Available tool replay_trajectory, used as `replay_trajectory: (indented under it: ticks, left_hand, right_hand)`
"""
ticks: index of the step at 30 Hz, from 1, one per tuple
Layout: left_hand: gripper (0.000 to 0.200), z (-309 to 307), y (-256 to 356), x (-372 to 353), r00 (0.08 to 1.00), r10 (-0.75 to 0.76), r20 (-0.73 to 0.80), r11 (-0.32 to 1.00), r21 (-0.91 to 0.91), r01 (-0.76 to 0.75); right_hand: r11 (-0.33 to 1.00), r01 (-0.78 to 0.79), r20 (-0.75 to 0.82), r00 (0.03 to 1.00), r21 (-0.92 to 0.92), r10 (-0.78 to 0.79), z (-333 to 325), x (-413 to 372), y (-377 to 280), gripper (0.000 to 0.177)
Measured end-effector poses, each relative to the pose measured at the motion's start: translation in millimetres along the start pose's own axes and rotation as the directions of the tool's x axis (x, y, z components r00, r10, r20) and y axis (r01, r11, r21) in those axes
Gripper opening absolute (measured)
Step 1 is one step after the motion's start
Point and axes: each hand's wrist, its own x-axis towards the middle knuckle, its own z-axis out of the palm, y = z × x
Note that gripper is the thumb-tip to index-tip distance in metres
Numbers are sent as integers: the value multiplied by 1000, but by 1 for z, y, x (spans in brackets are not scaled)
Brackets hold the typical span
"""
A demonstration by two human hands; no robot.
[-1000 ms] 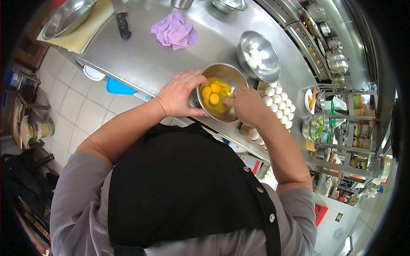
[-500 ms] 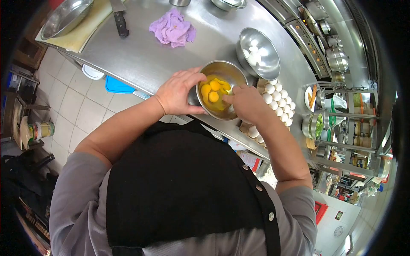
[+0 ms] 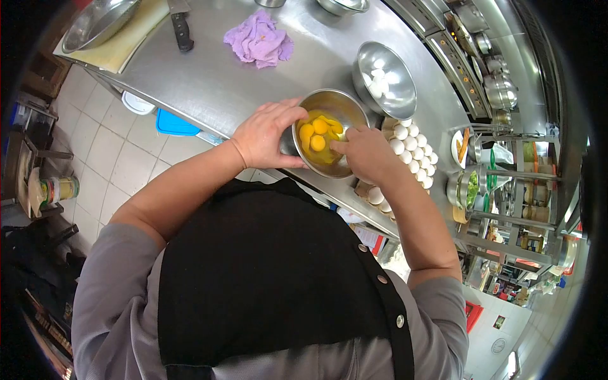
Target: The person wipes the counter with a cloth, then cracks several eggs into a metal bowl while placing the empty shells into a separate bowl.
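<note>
A steel mixing bowl (image 3: 324, 99) at the counter's front edge holds several raw eggs (image 3: 318, 143) with whole yellow yolks. My left hand (image 3: 269, 136) grips the bowl's left side, thumb low and fingers along the rim. Over the right rim, my right hand (image 3: 366, 151) reaches into the bowl, fingers bent together near the egg liquid. Whatever lies between those fingertips, if anything, is hidden. Several white eggs (image 3: 415, 151) sit in a carton tray (image 3: 387, 126) to the right, partly behind my right forearm. A larger steel bowl (image 3: 402, 79) beyond contains several eggshells (image 3: 378, 83).
A purple cloth (image 3: 259, 39) lies crumpled on the steel counter (image 3: 209, 76). Farther left are a knife (image 3: 181, 31) and a cutting board (image 3: 123, 50) with a metal bowl (image 3: 98, 25) on it. Shelving (image 3: 525, 171) with containers stands at the right.
The view has shifted very slightly. Both hands keep their places at the bowl, and the eggs in it look the same.
</note>
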Motion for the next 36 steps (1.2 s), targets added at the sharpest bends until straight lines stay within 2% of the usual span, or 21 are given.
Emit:
replay_trajectory:
  ticks: [9, 12, 24, 36]
  left_hand:
    - [88, -1, 0, 1, 1000, 9, 8, 999, 32, -9]
    - [88, -2, 2, 0, 1000, 3, 2, 1000, 11, -3]
    - [87, -2, 2, 1, 1000, -8, 14, 1000, 4, 7]
    - [82, 0, -2, 0, 1000, 19, 9, 1000, 13, -19]
  right_hand:
    - [999, 5, 40, 999, -40, -4, 1, 2, 0, 31]
    - [999, 18, 1, 1000, -33, -18, 5, 1, 2, 33]
    - [999, 16, 22, 1000, -41, -15, 4, 1, 1, 37]
    - [998, 40, 73, 997, -52, -36, -4, -4, -2, 34]
